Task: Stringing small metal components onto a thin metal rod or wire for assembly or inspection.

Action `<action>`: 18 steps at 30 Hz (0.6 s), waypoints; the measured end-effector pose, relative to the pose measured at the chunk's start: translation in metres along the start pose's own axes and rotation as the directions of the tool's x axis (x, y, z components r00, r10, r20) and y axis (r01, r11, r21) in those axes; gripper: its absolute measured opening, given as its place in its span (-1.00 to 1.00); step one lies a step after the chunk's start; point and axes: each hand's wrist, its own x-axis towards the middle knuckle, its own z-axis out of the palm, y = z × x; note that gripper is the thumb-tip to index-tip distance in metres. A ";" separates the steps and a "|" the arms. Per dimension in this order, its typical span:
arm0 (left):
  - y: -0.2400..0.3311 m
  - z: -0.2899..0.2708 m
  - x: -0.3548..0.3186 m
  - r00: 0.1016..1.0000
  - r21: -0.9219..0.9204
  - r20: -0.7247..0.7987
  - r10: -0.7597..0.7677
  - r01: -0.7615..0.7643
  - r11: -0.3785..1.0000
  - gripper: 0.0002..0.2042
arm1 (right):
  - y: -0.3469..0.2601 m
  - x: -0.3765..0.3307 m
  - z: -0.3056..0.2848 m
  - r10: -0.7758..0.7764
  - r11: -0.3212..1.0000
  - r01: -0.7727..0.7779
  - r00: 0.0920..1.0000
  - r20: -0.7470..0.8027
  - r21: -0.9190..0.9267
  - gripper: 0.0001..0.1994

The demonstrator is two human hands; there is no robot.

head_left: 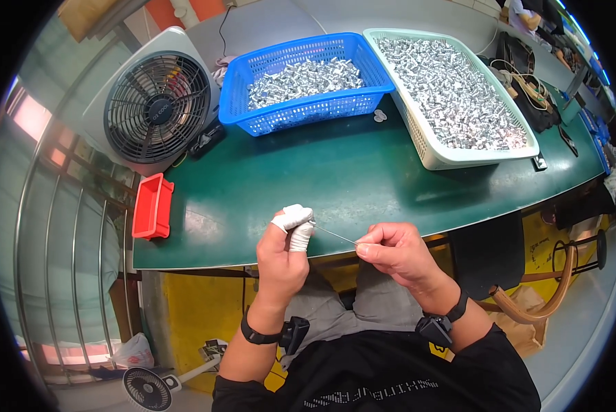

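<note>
My right hand [405, 258] pinches the near end of a thin metal rod [334, 235] between thumb and fingers. From there the rod slants up and left to the fingertips of my left hand [282, 259]. White wraps cover the left thumb and forefinger, which are pressed together on something too small and hidden to name. Both hands are over the front edge of the green table [287, 178]. Beyond them, a blue plastic basket [308, 117] and a pale green basket [452, 159] hold many small silvery metal pieces [452, 89].
At the far left stands a boxy fan [158, 110], with a small red bin [153, 207] below it. A few small pieces [380, 116] lie beside the blue basket. Dark bags and cords [534, 93] are at the far right. A small white fan [146, 388] is at lower left.
</note>
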 end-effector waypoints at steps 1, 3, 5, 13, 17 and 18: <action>0.000 0.002 0.001 0.990 0.198 -0.006 0.139 -0.135 0.971 -0.84 | -0.001 0.000 0.002 -0.020 0.998 0.018 0.999 -0.030 -0.066 -0.92; 0.001 0.002 0.001 0.962 0.386 0.016 0.274 -0.258 0.886 -0.84 | -0.002 0.001 0.004 -0.042 0.991 0.034 0.997 -0.058 -0.132 -0.92; 0.001 0.001 0.000 0.998 -0.012 -0.059 -0.028 0.027 1.000 -0.84 | -0.003 0.001 0.005 -0.031 0.998 0.030 0.999 -0.019 -0.063 -0.92; 0.001 -0.004 0.002 0.990 0.259 0.017 0.139 -0.138 0.956 -0.82 | 0.002 0.004 0.000 0.005 0.999 -0.005 1.000 -0.001 -0.046 -0.89; 0.002 -0.005 0.001 0.998 0.288 0.011 0.065 -0.065 0.955 -0.81 | -0.005 0.006 0.004 -0.010 0.988 0.008 1.000 -0.012 -0.151 -0.92; 0.003 -0.006 0.001 0.998 0.136 -0.007 -0.068 0.069 0.988 -0.81 | -0.006 0.006 0.005 -0.021 0.984 0.020 1.000 -0.005 -0.176 -0.93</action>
